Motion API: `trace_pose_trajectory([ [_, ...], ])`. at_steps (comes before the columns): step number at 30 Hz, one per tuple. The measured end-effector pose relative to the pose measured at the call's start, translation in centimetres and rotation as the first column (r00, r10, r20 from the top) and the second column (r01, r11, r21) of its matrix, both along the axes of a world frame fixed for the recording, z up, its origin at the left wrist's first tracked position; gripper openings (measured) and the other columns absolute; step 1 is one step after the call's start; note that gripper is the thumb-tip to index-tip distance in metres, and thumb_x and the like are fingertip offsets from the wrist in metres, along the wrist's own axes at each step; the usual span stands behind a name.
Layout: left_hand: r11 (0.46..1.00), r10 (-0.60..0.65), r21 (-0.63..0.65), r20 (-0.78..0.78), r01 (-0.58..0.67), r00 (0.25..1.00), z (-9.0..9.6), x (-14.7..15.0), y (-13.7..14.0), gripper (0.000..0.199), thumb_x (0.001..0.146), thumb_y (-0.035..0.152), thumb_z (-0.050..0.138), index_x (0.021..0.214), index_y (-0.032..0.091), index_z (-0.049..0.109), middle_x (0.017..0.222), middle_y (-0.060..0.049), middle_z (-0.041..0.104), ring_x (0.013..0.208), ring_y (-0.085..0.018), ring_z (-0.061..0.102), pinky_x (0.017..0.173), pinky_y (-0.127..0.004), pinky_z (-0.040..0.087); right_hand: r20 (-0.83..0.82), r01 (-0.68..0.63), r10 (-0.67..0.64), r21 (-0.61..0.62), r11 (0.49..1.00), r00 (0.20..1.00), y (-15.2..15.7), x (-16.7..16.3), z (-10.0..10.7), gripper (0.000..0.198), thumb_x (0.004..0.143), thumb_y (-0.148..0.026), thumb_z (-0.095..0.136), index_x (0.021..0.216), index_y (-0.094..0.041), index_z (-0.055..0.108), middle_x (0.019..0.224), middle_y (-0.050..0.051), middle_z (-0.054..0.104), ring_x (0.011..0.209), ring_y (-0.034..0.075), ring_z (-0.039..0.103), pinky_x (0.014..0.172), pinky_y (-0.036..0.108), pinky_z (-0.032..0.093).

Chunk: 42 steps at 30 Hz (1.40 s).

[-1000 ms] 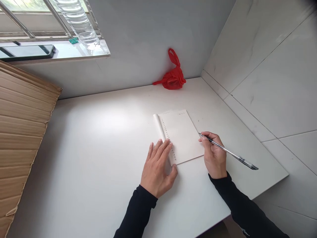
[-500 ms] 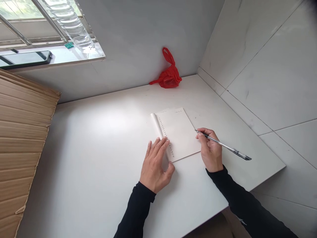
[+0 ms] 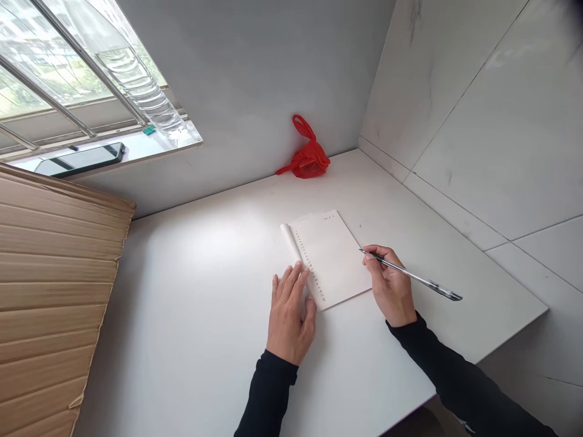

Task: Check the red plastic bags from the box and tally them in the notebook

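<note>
A small notepad [image 3: 339,258] lies on the white table, its turned pages rolled back along the left edge. A column of small handwritten marks runs down the left of the page, and a few more sit along its top. My left hand [image 3: 291,315] rests with fingers stretched over the rolled edge. My right hand [image 3: 392,288] pinches a clear-barrelled pen [image 3: 416,278] near its tip, beside the right edge of the page. The pen leans back to the right, its capped end in the air. Whether the tip touches the paper I cannot tell.
A knotted red plastic bag [image 3: 310,161] sits against the back wall. Corrugated cardboard [image 3: 59,285] stands at the left. On the window sill are a phone [image 3: 88,159], a water bottle [image 3: 146,91] and a green clip [image 3: 149,130]. A tiled wall [image 3: 478,121] borders the right side.
The view has shifted, so the scene sits lower. My left hand's fingers have slid slightly back off the written column, and the thumb has drawn in. My right hand keeps its pen grip.
</note>
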State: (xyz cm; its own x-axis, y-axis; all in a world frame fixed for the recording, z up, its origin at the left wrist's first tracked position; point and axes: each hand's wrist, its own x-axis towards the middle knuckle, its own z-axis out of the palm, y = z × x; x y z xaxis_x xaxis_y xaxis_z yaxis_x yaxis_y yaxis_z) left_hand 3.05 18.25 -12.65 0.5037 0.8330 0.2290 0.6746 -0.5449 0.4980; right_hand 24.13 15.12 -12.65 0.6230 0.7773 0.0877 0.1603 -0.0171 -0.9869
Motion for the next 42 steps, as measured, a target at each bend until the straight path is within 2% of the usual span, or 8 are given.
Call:
trace_pose_trajectory([
  [17,0.999,0.043,0.002,0.008,-0.043,0.999,-0.3,-0.2,0.0,0.047,0.101,0.017,0.042,0.147,0.026,0.041,0.16,-0.008,0.04,0.153,-0.026,0.028,0.124,-0.062,0.025,0.004,0.023,-0.023,-0.032,0.999,1.0,-0.1,0.1,-0.2,0.029,0.098,-0.052,0.057,0.108,-0.026,0.063,0.087,0.002,0.064,0.09,0.022,0.063,0.08,0.037,0.053],
  [23,0.986,0.167,0.02,0.006,-0.167,0.986,-0.4,0.1,-0.2,0.059,0.1,0.027,0.048,0.154,0.018,0.027,0.16,-0.018,0.037,0.155,-0.033,0.018,0.121,-0.067,0.025,0.068,0.016,-0.01,-0.084,0.996,0.998,-0.3,0.5,-0.2,0.042,0.104,-0.055,0.044,0.133,-0.029,0.056,0.121,0.008,0.07,0.119,0.027,0.062,0.105,0.051,0.047],
  [28,0.981,0.188,0.049,-0.004,-0.188,0.982,-1.0,0.5,-0.4,0.053,0.099,0.031,0.051,0.148,0.015,0.041,0.162,-0.019,0.034,0.154,-0.038,0.017,0.121,-0.068,0.022,0.19,-0.086,0.109,-0.124,0.989,0.976,-0.3,0.0,-0.5,0.043,0.1,-0.055,0.05,0.13,-0.028,0.062,0.136,0.007,0.063,0.134,0.03,0.05,0.123,0.057,0.02],
  [31,0.98,0.186,-0.106,0.163,-0.17,0.969,-0.5,0.7,-1.0,0.046,0.1,0.027,0.048,0.146,0.021,0.047,0.16,-0.015,0.039,0.153,-0.035,0.023,0.121,-0.064,0.026,0.173,-0.103,0.126,-0.138,0.985,0.977,-0.5,-0.1,-0.6,0.042,0.103,-0.054,0.043,0.135,-0.03,0.056,0.138,0.006,0.062,0.133,0.028,0.051,0.117,0.055,0.034],
  [34,0.915,0.296,-0.387,0.453,-0.113,0.841,0.8,1.1,-1.6,0.045,0.099,0.027,0.049,0.143,0.029,0.045,0.155,-0.011,0.045,0.15,-0.031,0.031,0.116,-0.055,0.038,0.141,-0.111,0.13,-0.133,0.985,0.981,-0.8,0.1,-0.6,0.04,0.104,-0.054,0.041,0.133,-0.03,0.055,0.138,0.006,0.062,0.132,0.025,0.053,0.113,0.049,0.041],
  [38,0.675,0.609,-0.732,0.621,0.088,0.494,2.6,2.2,-1.8,0.058,0.092,0.044,0.064,0.142,0.028,0.04,0.146,-0.015,0.049,0.129,-0.031,0.056,0.101,-0.049,0.051,0.089,-0.142,0.154,-0.13,0.981,0.984,-1.4,0.1,-0.4,0.034,0.102,-0.054,0.045,0.12,-0.03,0.061,0.132,0.006,0.064,0.128,0.026,0.057,0.111,0.048,0.043],
  [40,0.62,0.617,-0.754,0.639,0.217,0.46,3.1,2.9,-1.8,0.056,0.091,0.048,0.065,0.138,0.025,0.047,0.139,-0.015,0.055,0.121,-0.031,0.06,0.099,-0.047,0.05,0.06,-0.165,0.174,-0.137,0.977,0.983,-1.7,0.0,-0.3,0.032,0.101,-0.055,0.048,0.115,-0.029,0.062,0.128,0.005,0.067,0.125,0.027,0.059,0.11,0.049,0.044],
  [42,0.625,0.58,-0.73,0.671,0.276,0.462,3.2,3.2,-2.0,0.048,0.092,0.048,0.065,0.131,0.022,0.056,0.131,-0.013,0.061,0.12,-0.029,0.059,0.103,-0.044,0.047,0.035,-0.174,0.181,-0.146,0.974,0.983,-2.0,0.1,-0.1,0.033,0.099,-0.056,0.053,0.114,-0.029,0.063,0.127,0.005,0.067,0.125,0.028,0.058,0.111,0.05,0.042],
])
